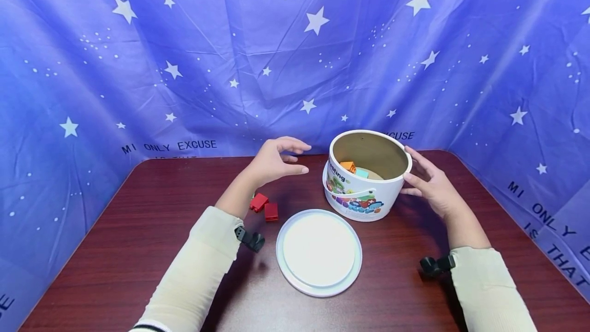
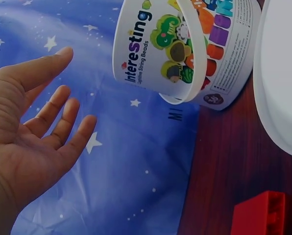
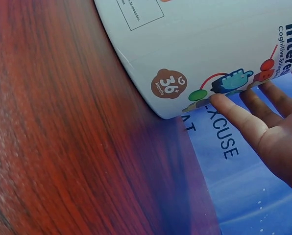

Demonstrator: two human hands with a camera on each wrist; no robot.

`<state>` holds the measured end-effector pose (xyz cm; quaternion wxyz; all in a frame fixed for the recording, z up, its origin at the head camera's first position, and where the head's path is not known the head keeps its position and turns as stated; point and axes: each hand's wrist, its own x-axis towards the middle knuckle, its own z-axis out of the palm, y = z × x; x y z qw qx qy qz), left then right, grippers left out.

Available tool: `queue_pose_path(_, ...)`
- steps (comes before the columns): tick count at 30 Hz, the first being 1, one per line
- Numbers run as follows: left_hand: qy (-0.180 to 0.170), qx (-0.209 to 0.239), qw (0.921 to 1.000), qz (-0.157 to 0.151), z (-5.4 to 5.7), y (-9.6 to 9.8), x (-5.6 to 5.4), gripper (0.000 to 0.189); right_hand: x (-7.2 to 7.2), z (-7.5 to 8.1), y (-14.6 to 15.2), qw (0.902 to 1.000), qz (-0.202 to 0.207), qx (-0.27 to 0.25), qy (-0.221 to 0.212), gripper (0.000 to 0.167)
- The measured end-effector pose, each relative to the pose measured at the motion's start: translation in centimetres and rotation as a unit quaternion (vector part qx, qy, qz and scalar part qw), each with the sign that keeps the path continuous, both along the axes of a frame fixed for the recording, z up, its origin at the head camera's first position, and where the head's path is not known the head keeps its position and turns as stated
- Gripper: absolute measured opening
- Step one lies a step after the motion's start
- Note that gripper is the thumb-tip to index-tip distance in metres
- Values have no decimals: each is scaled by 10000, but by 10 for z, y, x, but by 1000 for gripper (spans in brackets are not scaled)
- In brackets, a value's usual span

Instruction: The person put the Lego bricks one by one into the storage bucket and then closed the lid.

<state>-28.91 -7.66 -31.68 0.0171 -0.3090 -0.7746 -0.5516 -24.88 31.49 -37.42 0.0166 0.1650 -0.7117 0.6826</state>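
A white printed bucket point(image 1: 357, 201) with a white handle stands upright at the back right of the table, its top uncovered. Inside lie an orange block point(image 1: 348, 166) and a light turquoise block point(image 1: 361, 173). My right hand point(image 1: 430, 183) is at the bucket's right side, fingertips against its wall near the rim, fingers fairly straight. Left of the bucket, my left hand point(image 1: 278, 160) hovers apart from it with fingers spread and nothing between them; the left wrist view shows its palm point(image 2: 31, 156) bare.
A round white lid point(image 1: 320, 250) lies on the dark red wooden table point(image 1: 138, 245) in front of the bucket. Two red blocks point(image 1: 271, 212) sit left of the lid, near the left forearm. A blue star-patterned curtain point(image 1: 258, 29) hangs behind and at both sides.
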Motion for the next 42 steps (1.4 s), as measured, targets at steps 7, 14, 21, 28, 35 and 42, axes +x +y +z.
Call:
queue_pose_path(7,37,68,10000,5,-9,-13,4,45,0,-1,0,10000,6,-2,31,64)
queue_pose_path(14,204,52,9997,104,-17,-25,14,47,0,0,-1,10000,0,-7,16,64)
queue_pose_path(21,68,176,9993,337,-25,-37,21,47,0,1,-2,10000,0,-6,13,65)
queue_pose_path(28,9,166,9989,436,-31,-49,28,48,0,0,-1,10000,-20,11,23,65)
queue_pose_path(35,78,299,9980,552,-43,-64,31,44,0,0,-1,10000,-23,-13,46,64)
queue_pose_path(42,-36,383,9956,857,-58,-79,31,41,0,0,-1,10000,-1,-28,33,64)
